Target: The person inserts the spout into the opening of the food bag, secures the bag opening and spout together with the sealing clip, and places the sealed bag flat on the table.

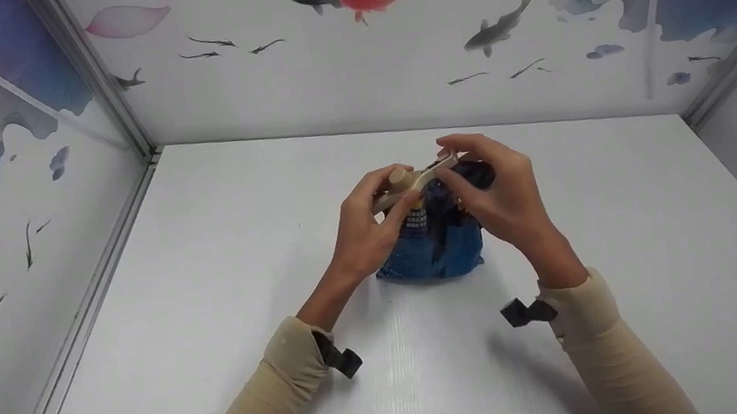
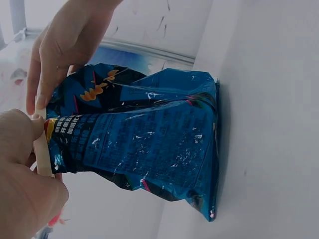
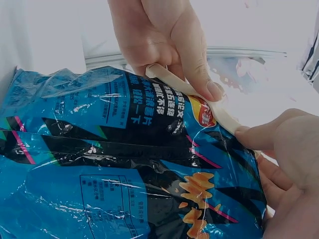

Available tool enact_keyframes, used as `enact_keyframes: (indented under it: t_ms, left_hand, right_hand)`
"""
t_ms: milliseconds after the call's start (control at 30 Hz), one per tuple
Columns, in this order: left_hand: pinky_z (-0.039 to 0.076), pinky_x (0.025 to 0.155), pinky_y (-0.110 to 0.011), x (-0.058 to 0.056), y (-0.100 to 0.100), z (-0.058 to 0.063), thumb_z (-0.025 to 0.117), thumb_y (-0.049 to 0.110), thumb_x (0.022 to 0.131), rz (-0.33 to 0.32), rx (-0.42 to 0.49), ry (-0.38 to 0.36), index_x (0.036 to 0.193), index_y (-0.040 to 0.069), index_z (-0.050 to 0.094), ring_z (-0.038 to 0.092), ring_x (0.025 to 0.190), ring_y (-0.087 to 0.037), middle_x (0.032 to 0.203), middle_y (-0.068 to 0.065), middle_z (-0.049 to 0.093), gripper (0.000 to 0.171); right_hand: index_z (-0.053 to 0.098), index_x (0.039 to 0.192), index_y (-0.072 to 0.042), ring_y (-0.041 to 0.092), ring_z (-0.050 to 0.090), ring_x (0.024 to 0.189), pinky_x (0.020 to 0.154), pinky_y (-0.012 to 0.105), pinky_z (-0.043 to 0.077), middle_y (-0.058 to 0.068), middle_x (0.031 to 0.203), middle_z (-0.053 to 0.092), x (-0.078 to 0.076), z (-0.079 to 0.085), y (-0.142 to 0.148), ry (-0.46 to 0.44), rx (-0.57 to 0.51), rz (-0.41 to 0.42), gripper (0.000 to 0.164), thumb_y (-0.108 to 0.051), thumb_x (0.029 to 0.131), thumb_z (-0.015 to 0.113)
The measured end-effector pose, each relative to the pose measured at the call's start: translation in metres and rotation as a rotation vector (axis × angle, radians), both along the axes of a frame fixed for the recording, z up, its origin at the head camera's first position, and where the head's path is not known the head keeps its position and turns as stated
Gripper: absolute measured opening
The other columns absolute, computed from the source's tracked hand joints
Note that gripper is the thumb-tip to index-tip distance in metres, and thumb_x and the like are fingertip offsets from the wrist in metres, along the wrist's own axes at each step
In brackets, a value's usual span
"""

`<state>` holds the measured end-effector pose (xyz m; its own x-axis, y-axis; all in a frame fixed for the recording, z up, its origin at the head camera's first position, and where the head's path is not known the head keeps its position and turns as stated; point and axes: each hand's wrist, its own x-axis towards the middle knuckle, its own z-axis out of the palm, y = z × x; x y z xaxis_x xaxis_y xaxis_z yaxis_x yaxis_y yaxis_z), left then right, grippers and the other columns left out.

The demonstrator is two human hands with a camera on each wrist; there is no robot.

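A blue and black snack bag [image 1: 431,259] stands upright on the white table, its top gathered between both hands. Across its mouth lies a cream bag clip [image 1: 431,174] with a round knob on it. My left hand [image 1: 367,225] pinches the clip at its left part, thumb on the near side. The right hand [image 1: 503,187] pinches the clip's right end, thumb in front and fingers behind. In the right wrist view, the strip of the clip [image 3: 174,82] runs along the bag's top edge, beside a small red and yellow logo. Printed text and chip pictures show on the bag [image 3: 119,149].
The white table [image 1: 207,269] spreads out around the bag. White panels with painted fish stand at the back [image 1: 394,70] and left [image 1: 3,209], joined by a grey metal post [image 1: 108,91]. Small black devices [image 1: 525,312] sit at both sleeve cuffs.
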<state>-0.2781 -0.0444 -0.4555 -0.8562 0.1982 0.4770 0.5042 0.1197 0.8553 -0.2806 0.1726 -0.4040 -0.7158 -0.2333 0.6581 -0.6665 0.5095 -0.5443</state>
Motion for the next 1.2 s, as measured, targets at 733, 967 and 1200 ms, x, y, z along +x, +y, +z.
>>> enact_keyframes:
  t_ms: [733, 967, 1200]
  left_hand:
    - [0.053, 0.118, -0.04, 0.008, 0.015, -0.01, 0.065, 0.026, 0.111, -0.045, 0.138, -0.102, 0.146, 0.012, 0.057, 0.064, 0.133, -0.014, 0.143, -0.005, 0.064, 0.039]
    - [0.051, 0.121, -0.042, 0.008, 0.015, -0.011, 0.065, 0.025, 0.111, -0.058, 0.16, -0.105, 0.145, 0.011, 0.058, 0.064, 0.135, -0.015, 0.143, -0.004, 0.064, 0.037]
    - [0.051, 0.12, -0.043, 0.006, 0.015, -0.014, 0.065, 0.022, 0.111, -0.096, 0.199, -0.098, 0.145, 0.01, 0.058, 0.063, 0.135, -0.018, 0.143, -0.006, 0.063, 0.037]
  right_hand:
    - [0.076, 0.125, -0.012, 0.016, 0.069, 0.096, 0.086, 0.014, 0.059, 0.004, 0.11, 0.076, 0.004, 0.006, 0.003, -0.284, -0.085, -0.011, 0.025, -0.028, 0.109, 0.068]
    - [0.074, 0.126, -0.01, 0.018, 0.068, 0.097, 0.087, 0.014, 0.058, 0.006, 0.112, 0.075, 0.005, 0.008, 0.003, -0.309, -0.077, 0.008, 0.025, -0.028, 0.11, 0.066]
    - [0.075, 0.124, -0.009, 0.019, 0.067, 0.095, 0.085, 0.017, 0.057, 0.006, 0.111, 0.075, 0.005, 0.009, 0.004, -0.329, -0.09, 0.025, 0.024, -0.027, 0.11, 0.066]
